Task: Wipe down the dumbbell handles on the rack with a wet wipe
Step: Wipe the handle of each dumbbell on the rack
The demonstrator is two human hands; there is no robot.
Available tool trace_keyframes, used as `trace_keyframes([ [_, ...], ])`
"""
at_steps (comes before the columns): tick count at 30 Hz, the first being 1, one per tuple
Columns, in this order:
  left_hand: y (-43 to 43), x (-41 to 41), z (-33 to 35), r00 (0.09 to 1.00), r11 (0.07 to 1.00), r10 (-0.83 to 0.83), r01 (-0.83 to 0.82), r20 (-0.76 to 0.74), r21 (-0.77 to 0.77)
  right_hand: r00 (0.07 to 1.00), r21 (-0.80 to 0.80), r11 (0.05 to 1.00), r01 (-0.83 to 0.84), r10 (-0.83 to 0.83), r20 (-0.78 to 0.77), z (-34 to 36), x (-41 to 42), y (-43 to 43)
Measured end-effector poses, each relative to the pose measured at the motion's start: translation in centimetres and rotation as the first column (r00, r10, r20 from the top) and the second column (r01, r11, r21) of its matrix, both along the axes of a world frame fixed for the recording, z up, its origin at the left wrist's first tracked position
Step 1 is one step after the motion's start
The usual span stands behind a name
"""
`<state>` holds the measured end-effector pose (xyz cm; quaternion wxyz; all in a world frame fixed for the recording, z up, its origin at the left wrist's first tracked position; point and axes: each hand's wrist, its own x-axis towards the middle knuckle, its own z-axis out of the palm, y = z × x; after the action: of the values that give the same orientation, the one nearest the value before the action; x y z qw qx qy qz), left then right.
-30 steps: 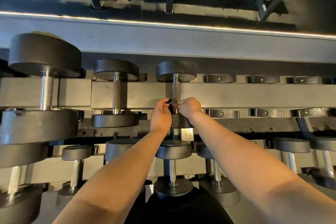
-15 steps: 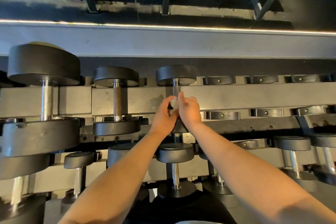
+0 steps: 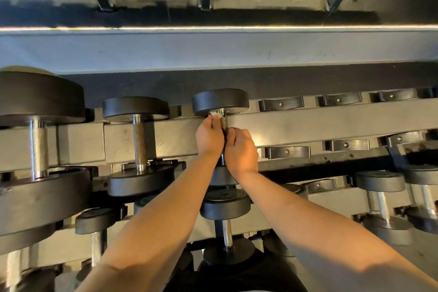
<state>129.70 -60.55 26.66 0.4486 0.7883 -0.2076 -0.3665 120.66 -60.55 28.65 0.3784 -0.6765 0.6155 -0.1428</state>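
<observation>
Left hand (image 3: 209, 137) now sits farther up than before, pinching the wet wipe (image 3: 215, 115) at the far end of the handle (image 3: 223, 123). Right hand (image 3: 241, 149) curls round its near end; the bar's long axis runs near-to-far.

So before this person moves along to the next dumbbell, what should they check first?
1. Wipe in grip: ok, the left hand holds it against the far end of the handle.
2. Handle steadied: ok, the right hand curls round it nearer the person.
3. Dumbbell seated on the rack: ok, it lies across the beam.
4. Whole handle wiped: cannot tell, the hands hide its near part.
5. Wipe wet enough: cannot tell.
6. Next handle to the left reachable: ok, nothing covers it.
</observation>
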Motion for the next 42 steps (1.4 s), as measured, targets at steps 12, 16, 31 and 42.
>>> trace_keyframes([
  [12,0.6,1.3,0.7,0.863,0.992,0.057,0.007,-0.502,0.125,0.999,0.000,1.000,0.031,-0.031,0.036,0.2,-0.3,-0.1],
  [16,1.7,1.4,0.0,0.942,0.946,-0.228,0.274,-0.246,0.171,0.999,0.014,0.999,0.035,-0.035,0.012,0.0,-0.2,-0.3],
  [31,3.6,1.9,-0.2,0.883,0.807,-0.380,0.462,-0.274,0.369,0.999,0.004,1.000,0.007,-0.007,0.045,0.0,-0.7,-0.1],
  [42,4.2,1.2,1.3,0.892,0.813,-0.437,0.446,-0.114,0.375,0.967,0.034,0.998,0.060,-0.066,0.245,-0.2,-1.4,-0.1],
])
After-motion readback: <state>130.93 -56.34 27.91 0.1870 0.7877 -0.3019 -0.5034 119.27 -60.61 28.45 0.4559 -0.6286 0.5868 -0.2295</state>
